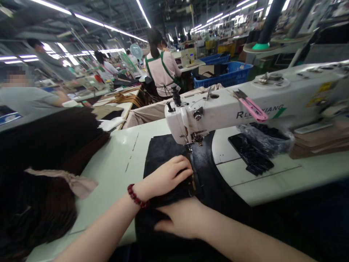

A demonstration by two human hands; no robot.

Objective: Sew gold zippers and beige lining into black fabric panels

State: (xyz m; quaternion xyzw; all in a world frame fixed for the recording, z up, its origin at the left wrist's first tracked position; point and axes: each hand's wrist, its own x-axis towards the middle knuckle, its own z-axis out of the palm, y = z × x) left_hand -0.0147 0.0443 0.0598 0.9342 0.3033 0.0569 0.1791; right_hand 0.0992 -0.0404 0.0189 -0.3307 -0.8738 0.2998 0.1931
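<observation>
A piece of black fabric (163, 149) lies on the bed of a white sewing machine (218, 109), running under its needle and presser foot (189, 145). My left hand (165, 176), with a red bead bracelet on the wrist, rests flat on the fabric, fingertips just left of the presser foot. My right hand (181, 218) sits at the table's near edge below the left hand. Its thumb points left, and its fingers curl around the fabric's near fold, partly hidden.
Pink thread snips (252, 107) lie on the machine arm. A bag of black pieces (259, 145) and stacked brown card (316, 142) sit to the right. Dark fabric piles (46, 153) fill the left. Other people work at benches behind, near blue crates (229, 72).
</observation>
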